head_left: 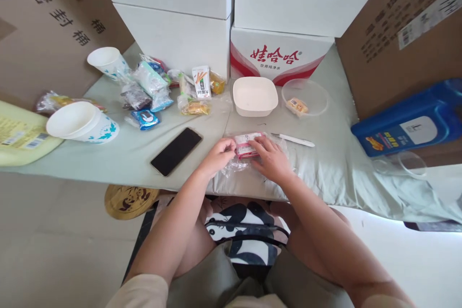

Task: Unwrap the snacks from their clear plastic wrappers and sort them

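Packet (242, 146) at hands (270, 158), near cloth (325, 168) front edge; gap before bowl (255, 97).

Mid-frame, I see a small packet (245, 143) in pink, red and white, lying on a pale grey-green surface (325, 178). A white pen-shaped tool (296, 140) shows just right of centre, a black phone (176, 151) to the left. The tub (255, 98) at upper centre is creamy white; the carton (277, 57) behind it is white with red lettering and red swooshes. White paper cups (103, 127) on the left carry teal leaves, near a pale yellow jug (18, 137). At far right there's a deep blue bottle (429, 101) with orange on its label. Lower left, a tan round mat (144, 200) bears dark pandas.
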A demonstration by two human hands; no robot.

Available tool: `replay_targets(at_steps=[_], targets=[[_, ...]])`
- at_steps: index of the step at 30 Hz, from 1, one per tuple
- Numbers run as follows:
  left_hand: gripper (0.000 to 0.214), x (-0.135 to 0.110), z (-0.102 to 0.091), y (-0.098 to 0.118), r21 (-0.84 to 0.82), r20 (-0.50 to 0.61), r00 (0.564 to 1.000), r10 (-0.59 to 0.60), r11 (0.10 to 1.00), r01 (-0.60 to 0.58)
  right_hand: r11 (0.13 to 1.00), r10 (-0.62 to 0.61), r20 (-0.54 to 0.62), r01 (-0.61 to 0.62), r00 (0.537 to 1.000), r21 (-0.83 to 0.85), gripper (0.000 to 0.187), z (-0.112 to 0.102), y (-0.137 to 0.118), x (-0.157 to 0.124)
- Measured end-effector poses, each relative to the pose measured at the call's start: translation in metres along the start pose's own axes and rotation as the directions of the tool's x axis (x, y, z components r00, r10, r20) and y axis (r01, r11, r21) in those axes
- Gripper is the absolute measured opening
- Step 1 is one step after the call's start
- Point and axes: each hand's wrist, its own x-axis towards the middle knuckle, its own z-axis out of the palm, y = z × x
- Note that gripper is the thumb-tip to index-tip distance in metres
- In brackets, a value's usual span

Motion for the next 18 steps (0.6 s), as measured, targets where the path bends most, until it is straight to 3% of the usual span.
replay_targets(at_steps=[4,8,12,15,18], targets=[[0.024,0.009,0.005,0.002,-0.368,-0.003,0.988,-0.157,0.919,0.145,0.995,0.093,-0.043,-0.091,0.995,0.036,0.062,0.005,-0.001,0.008],[0.034,0.011,0.004,0.008,-0.524,0.049,0.982,-0.185,0.832,0.183,0.984,0.133,-0.108,-0.119,0.985,0.133,0.062,0.006,0.005,0.012],[0.036,0.009,0.002,0.013,-0.609,0.102,0.980,-0.169,0.768,0.196,0.935,0.158,-0.166,-0.093,0.973,0.341,0.051,0.002,0.019,0.013],[0.035,0.011,-0.002,0.014,-0.636,0.025,0.981,-0.190,0.754,0.162,0.871,0.146,-0.181,-0.039,0.973,0.490,0.047,-0.006,0.028,0.012],[0.034,0.016,-0.007,0.013,-0.656,-0.170,0.955,-0.242,0.751,0.074,0.832,0.160,-0.211,-0.016,0.964,0.555,0.048,-0.016,0.033,0.006]])
